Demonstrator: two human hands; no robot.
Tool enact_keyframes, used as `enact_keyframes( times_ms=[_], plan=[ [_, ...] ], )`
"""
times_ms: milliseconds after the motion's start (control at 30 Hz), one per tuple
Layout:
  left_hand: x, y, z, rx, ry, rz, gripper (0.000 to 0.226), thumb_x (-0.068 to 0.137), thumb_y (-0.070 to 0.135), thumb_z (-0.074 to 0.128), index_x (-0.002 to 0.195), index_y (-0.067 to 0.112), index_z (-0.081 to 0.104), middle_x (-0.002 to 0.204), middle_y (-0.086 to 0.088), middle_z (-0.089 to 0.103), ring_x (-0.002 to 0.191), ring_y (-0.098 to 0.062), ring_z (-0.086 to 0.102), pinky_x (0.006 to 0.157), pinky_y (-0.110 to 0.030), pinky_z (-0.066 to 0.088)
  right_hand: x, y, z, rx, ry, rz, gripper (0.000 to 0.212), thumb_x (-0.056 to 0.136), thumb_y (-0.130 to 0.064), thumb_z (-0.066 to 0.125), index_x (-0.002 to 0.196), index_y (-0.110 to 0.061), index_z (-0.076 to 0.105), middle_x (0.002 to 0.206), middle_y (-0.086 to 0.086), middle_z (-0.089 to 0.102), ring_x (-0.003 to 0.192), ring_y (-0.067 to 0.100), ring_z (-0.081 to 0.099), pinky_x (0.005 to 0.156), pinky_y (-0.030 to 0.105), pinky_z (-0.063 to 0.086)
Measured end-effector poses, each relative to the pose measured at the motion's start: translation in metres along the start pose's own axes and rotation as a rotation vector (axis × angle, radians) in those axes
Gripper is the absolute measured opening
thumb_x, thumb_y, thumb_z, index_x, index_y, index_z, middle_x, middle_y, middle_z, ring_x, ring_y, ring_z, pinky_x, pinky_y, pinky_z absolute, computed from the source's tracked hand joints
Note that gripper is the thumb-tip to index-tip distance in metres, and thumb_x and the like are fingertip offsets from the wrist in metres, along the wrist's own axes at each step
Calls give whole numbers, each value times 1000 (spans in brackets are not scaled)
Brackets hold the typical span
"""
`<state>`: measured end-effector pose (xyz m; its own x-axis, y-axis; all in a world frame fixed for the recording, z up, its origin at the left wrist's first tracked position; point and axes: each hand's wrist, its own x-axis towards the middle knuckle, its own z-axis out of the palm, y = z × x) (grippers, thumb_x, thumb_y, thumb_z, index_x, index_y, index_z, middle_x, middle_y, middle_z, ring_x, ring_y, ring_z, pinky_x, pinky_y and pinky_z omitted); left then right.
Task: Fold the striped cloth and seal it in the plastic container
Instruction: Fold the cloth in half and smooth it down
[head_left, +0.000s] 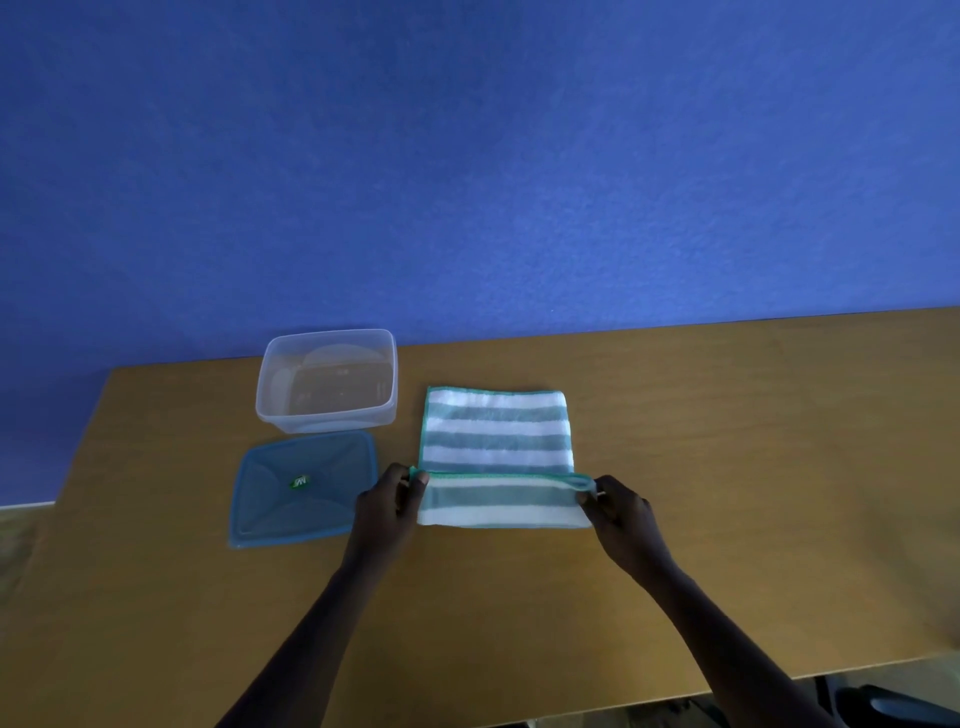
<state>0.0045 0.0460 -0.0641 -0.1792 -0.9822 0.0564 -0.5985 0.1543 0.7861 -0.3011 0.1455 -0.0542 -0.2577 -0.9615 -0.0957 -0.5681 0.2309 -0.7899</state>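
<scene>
We pinch the striped cloth (496, 447) with our 2 hands, left hand (387, 506) and right hand (621, 512) grasping its near corners, near the table's (727, 441) far edge, beside the open container (327, 382) and lid (304, 488).

We find only one mark to report: a small green oval sticker (300, 482) at the middle of the blue lid (270, 512), which lies flat on the tabletop (727, 415) at the left, on the near side of the clear container (283, 413). It carries pale lettering, but we cannot read it; the letters are too small and blurred. We see no other writing.
</scene>
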Motion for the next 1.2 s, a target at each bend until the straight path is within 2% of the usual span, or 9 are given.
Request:
enact_keyframes(
  times_ms=[167,300,400,500,667,767,867,1000,1200],
  plan=[
    [10,3,8,-24,71,-156,26,98,32,61,85,10,66,63,5,62,63,-13,64,58,-25,42,8,-4,9,81,16,63,8,99,-26,57,99,-18,60,84,-8,69,72,-5,68,44,15,46],
    [18,6,11,-118,57,-347,30,95,48,60,87,20,72,70,9,68,75,-11,67,63,-22,44,18,-7,17,109,53,165,16,101,-31,53,100,-17,60,83,-4,69,71,7,69,45,17,48],
    [14,3,11,-240,-113,-314,29,85,53,72,96,26,74,79,8,76,75,-4,72,66,-25,54,24,-5,21,167,68,255,22,102,-34,50,104,-15,60,87,2,69,76,15,69,47,19,48],
    [6,-6,14,-329,-209,-316,26,78,36,84,100,29,73,90,12,79,83,-2,74,70,-23,59,27,-2,22,221,77,318,26,102,-38,47,106,-16,60,88,4,68,77,18,68,48,21,50],
    [2,-18,20,-130,-176,-320,14,83,32,79,86,18,75,69,6,69,65,-6,62,61,-27,46,31,3,24,303,44,392,26,100,-40,51,107,-17,62,92,2,69,83,18,68,60,30,54],
    [7,-16,22,-104,-161,-280,16,87,31,75,82,16,72,65,3,65,61,-8,58,59,-29,43,34,7,21,360,-28,389,14,95,-25,63,98,-13,70,88,2,74,82,23,70,63,37,56],
    [14,-14,22,-98,-143,-273,17,91,31,71,90,14,71,72,-4,69,69,-19,65,63,-34,49,42,3,20,329,-53,359,12,90,-10,64,98,-13,72,89,3,76,83,23,72,68,41,57],
    [30,-9,22,-95,-65,-234,15,94,29,67,99,15,69,73,2,66,70,-14,63,64,-28,46,67,-7,19,180,75,291,9,89,-10,64,90,-16,70,79,0,71,71,17,63,61,33,48],
    [65,-3,21,-81,41,-222,26,94,21,65,119,15,61,90,6,70,78,-9,67,75,-26,53,108,-14,22,37,139,273,24,95,-22,59,115,-12,66,96,12,72,90,32,66,78,45,54]
  ],
)
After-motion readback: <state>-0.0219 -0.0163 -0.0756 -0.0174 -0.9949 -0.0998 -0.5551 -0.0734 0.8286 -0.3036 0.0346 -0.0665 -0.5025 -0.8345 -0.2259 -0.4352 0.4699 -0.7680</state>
